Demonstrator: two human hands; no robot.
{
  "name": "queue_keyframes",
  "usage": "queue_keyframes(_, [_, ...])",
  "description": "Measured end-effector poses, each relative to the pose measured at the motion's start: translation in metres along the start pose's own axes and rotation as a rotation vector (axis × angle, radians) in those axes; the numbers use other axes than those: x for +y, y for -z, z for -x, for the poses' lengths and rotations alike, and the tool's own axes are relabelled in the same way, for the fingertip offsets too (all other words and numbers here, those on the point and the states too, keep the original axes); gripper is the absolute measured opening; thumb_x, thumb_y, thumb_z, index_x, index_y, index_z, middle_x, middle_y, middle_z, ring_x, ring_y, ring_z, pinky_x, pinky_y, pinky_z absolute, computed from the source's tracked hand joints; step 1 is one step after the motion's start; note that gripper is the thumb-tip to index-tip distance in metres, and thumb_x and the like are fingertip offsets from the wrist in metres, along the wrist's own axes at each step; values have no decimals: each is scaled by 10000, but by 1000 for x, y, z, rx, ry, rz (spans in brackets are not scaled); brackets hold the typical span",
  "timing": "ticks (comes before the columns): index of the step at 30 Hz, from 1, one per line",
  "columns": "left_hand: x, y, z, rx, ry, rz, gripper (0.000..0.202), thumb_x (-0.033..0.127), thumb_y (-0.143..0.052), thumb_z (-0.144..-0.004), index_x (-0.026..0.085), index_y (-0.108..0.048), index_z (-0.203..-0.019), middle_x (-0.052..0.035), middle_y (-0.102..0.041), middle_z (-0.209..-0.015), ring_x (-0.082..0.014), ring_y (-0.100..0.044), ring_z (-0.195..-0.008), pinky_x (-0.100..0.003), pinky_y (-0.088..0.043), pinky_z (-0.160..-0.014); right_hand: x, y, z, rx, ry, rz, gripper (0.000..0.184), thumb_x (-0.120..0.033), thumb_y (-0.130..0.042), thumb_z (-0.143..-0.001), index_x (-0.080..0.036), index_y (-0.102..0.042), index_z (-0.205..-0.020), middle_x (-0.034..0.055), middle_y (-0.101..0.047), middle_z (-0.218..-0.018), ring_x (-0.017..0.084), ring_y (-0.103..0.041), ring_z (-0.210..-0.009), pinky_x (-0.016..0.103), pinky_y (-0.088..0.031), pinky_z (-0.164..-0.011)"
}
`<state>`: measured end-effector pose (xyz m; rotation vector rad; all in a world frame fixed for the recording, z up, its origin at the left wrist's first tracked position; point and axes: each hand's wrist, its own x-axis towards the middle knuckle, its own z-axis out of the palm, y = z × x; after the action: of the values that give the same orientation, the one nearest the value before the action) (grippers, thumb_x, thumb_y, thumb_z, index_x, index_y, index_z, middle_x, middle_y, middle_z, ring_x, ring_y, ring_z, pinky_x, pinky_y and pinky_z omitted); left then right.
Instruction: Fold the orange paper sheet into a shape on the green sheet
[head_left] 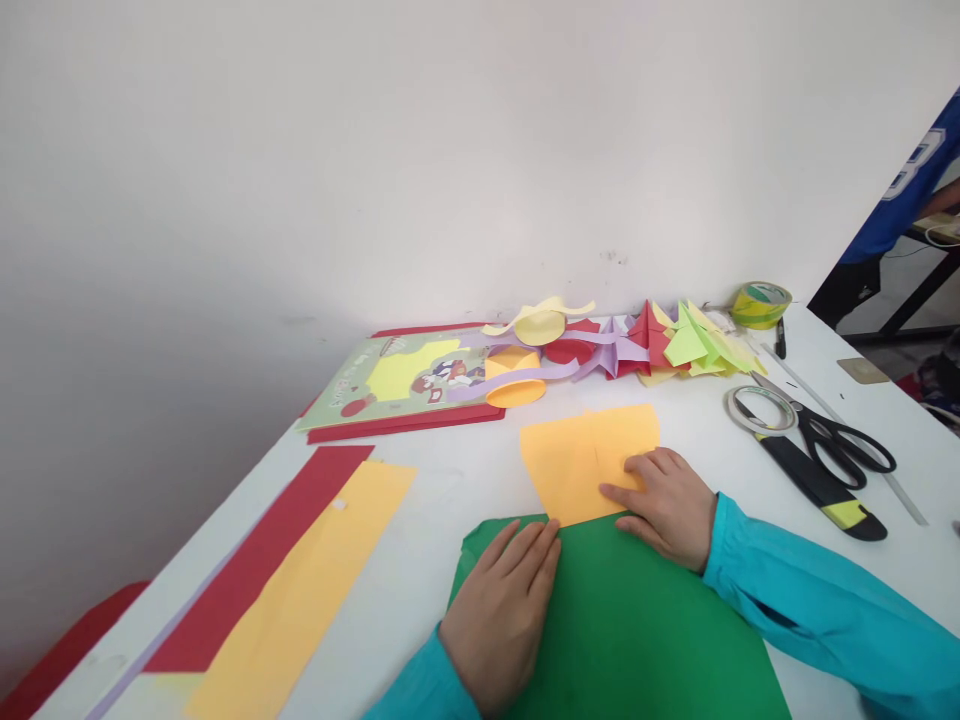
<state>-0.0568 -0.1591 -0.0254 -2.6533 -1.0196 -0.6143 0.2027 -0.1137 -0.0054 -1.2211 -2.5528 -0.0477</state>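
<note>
A creased orange sheet of paper lies at the middle of the table, its lower edge meeting a large green sheet. Flat on the green sheet rests my left hand, fingers stretched out together, their tips at the orange sheet's lower left corner. My right hand lies over the right side of the orange sheet with its fingers spread and pressing on the paper. Neither hand grips anything. My palms are hidden from view.
Red strips and orange strips lie at left. Behind are a picture pad, folded paper shapes and yellow tape. At right lie scissors, a tape roll and a cutter knife. A person in blue stands beyond.
</note>
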Motion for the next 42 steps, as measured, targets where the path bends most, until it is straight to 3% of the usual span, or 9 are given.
queue_keyframes(9, [4, 10, -3, -20, -44, -146, 428, 77, -323, -876, 125, -652, -1146, -117, -663, -1196, -254, -554, -1154, -437, -393, -1014, -3, 0, -1, 14, 0, 29, 390, -453, -558, -892, -276, -613, -1235, 108, -577, -1088, 263, -475, -961, 427, -364, -862])
queue_keyframes(12, [-2, 19, -13, -109, -77, -165, 406, 94, -327, -903, 130, -668, -1120, -107, -662, -1208, -241, -578, -1133, -413, -415, -997, -4, -1, 0, 39, 1, 60, 385, -453, -566, -886, -258, -622, -1214, 106, -592, -1058, 257, -484, -922, 416, -378, -820])
queue_keyframes(16, [-5, 22, -26, -188, -103, -245, 391, 144, -328, -935, 92, -682, -1093, -155, -666, -1186, -293, -613, -1095, -442, -469, -917, -3, -6, 2, 139, 9, 66, 360, -434, -522, -906, -164, -659, -1101, 119, -618, -989, 251, -502, -869, 396, -404, -751])
queue_keyframes(20, [14, 17, -44, -236, -20, -236, 384, 235, -377, -940, 66, -679, -1107, -201, -641, -1210, -353, -570, -1162, -475, -460, -943, 0, -8, 2, 261, 30, 13, 309, -346, -467, -929, -118, -671, -974, 121, -648, -916, 235, -533, -820, 378, -434, -711])
queue_keyframes(24, [35, 5, -63, -305, 13, -94, 495, 375, -414, -924, 70, -564, -1284, -197, -546, -1344, -357, -505, -1234, -496, -424, -1002, 0, -4, 0, 377, 78, -2, 253, -194, -462, -910, -103, -644, -1060, 109, -688, -879, 218, -576, -812, 365, -463, -720])
queue_keyframes(28, [43, -16, -65, -255, 74, -49, 497, 374, -450, -899, 78, -568, -1280, -176, -553, -1339, -382, -491, -1219, -512, -418, -996, -3, -3, 0, 445, 97, 12, 258, -154, -480, -882, -105, -633, -1084, 104, -721, -916, 215, -619, -855, 399, -474, -821])
queue_keyframes(34, [46, -37, -53, -110, 148, 25, 507, 430, -422, -895, 113, -593, -1252, -169, -558, -1318, -390, -461, -1209, -548, -404, -978, -12, -2, 0, 341, 3, 101, 318, -226, -462, -904, -71, -632, -1124, 153, -711, -1049, 262, -619, -999, 476, -419, -971])
queue_keyframes(42, [50, -35, -52, -160, 144, 48, 567, 422, -427, -871, 85, -532, -1315, -179, -544, -1328, -418, -410, -1264, -565, -369, -1017, -13, 2, -10, 152, -83, 95, 394, -274, -436, -935, -63, -577, -1237, 161, -663, -1188, 306, -504, -1229, 514, -298, -1079])
